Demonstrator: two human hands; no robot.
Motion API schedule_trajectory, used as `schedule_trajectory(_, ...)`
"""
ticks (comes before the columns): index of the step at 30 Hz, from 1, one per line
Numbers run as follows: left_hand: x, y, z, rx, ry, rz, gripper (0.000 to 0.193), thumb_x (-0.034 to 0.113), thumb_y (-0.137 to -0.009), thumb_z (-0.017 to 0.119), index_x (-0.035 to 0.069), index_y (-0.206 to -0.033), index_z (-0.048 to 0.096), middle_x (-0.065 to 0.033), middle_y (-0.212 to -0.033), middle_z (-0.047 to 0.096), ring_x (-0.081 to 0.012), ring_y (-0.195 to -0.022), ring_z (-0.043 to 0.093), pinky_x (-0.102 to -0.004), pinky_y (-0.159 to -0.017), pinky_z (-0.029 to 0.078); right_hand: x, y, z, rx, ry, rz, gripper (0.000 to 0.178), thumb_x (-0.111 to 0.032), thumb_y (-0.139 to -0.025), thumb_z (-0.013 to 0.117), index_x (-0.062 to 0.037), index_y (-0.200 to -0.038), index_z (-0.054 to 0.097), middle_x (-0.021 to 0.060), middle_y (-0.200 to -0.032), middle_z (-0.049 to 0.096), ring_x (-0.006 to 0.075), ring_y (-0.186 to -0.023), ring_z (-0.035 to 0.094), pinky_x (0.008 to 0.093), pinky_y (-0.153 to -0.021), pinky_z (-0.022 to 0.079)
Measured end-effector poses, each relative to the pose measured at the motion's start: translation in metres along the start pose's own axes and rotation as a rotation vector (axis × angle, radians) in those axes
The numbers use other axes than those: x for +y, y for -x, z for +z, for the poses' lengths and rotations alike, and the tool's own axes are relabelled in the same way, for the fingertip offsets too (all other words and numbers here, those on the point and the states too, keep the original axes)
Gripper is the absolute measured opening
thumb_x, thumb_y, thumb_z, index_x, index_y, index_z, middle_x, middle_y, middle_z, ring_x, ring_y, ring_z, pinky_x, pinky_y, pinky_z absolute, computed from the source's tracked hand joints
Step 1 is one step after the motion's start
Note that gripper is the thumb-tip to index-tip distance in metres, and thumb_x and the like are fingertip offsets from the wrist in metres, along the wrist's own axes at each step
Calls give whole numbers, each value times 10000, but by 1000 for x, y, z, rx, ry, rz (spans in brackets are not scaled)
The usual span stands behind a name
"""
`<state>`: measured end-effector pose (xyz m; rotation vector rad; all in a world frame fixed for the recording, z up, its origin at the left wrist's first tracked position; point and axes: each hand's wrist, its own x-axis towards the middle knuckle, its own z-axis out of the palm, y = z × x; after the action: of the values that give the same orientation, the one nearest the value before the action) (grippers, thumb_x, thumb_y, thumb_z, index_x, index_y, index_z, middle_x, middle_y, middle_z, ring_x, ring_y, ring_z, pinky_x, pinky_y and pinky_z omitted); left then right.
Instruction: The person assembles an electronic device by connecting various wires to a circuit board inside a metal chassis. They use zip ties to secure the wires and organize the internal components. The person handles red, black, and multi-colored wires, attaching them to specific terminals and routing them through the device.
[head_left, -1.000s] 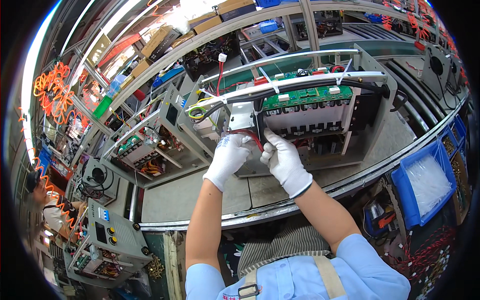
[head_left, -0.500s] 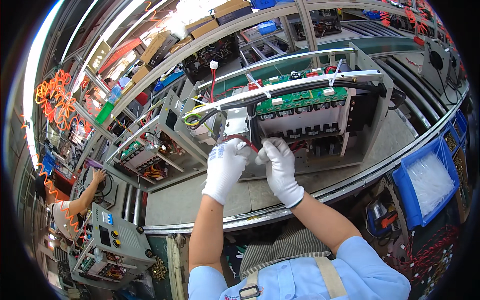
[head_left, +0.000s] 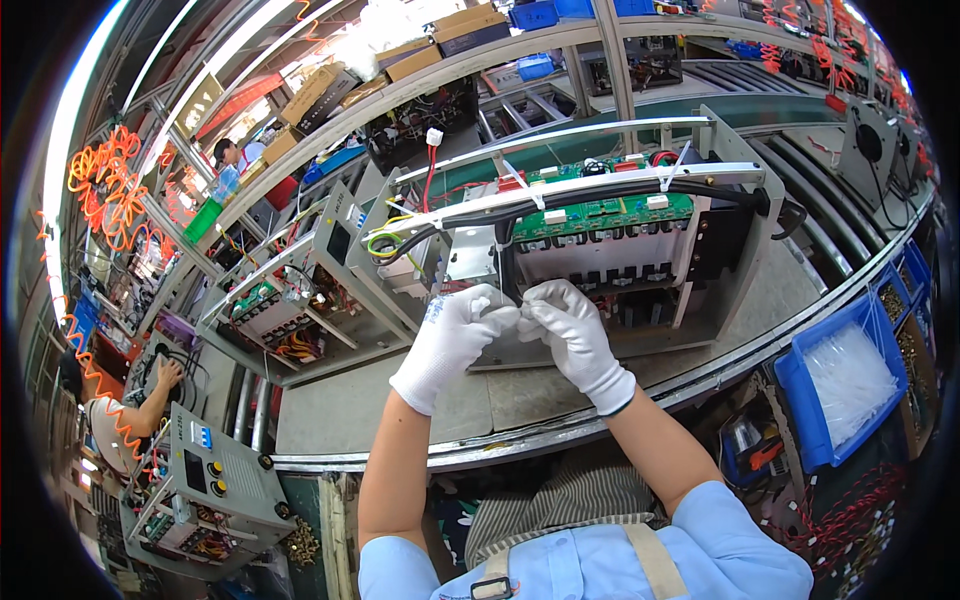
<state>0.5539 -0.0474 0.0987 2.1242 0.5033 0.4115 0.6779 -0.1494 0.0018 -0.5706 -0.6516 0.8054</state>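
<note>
Where the two gloved hands meet in front of the chassis (head_left: 745,285), the left grip (head_left: 455,335) and right grip (head_left: 580,340) are both closed, thumbs drawn to fingers, with their tips touching or nearly so; what thin thing, if any, is pinched between them is too small and covered to tell. From that meeting point the black cable (head_left: 504,262) hangs just above, at about 11 o'clock, its lower part passing down behind or beside the fingertips; whether they touch it cannot be told. It drops from the pale rail (head_left: 600,188), where white ties (head_left: 530,190) hold its upper run. The cable should be light for its thickness, bendy but springy, and its smooth jacket may slide a little under knit gloves; a hold low on the hanging part, on the jacket itself, seems best. The green board (head_left: 600,217), at about 1 o'clock, looks fragile and a poor place to press. Yellow-green wire (head_left: 385,243) loops at 10 o'clock, the counter (head_left: 380,395) shows at 8, and a blue bin (head_left: 797,395) of clear strips (head_left: 850,370) sits well apart near 4.
</note>
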Motion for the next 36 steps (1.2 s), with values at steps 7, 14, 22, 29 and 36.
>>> schedule_trajectory(7,-1,2,-5,9,-52,-19,120,110,-876,662,-10,-867,659,37,-736,604,-25,-710,478,-222,-641,415,-2,-4,-4,-28,-312,130,132,-105,-927,602,-108,-1059,600,35,-952,680,151,-893,668,311,-768,533)
schedule_trajectory(14,-6,0,-5,-10,-21,-15,71,63,-866,657,-7,-857,652,35,-763,608,-30,-725,482,-213,-654,412,-4,-2,-1,-21,-206,97,128,-93,-913,624,-97,-1040,605,26,-955,678,142,-890,664,280,-744,533)
schedule_trajectory(22,-31,-7,-4,-13,-22,13,94,-8,-851,657,-11,-927,600,9,-807,628,-36,-795,545,-205,-687,438,-17,9,26,105,365,-1,90,-77,-906,634,-59,-990,659,7,-859,645,65,-760,597,226,-632,496)
schedule_trajectory(29,-42,-11,7,183,40,216,220,125,-835,709,-5,-897,543,-108,-679,582,-169,-635,539,-313,-615,472,0,33,36,-24,602,-465,57,-23,-886,648,-14,-941,659,-5,-769,611,46,-656,538,207,-566,434)
schedule_trajectory(36,-71,6,24,320,-72,155,248,213,-863,689,3,-958,597,-178,-791,674,-286,-712,683,-349,-624,514,-26,38,37,-206,509,-260,130,-38,-878,645,17,-996,655,65,-887,663,134,-749,618,267,-681,507)
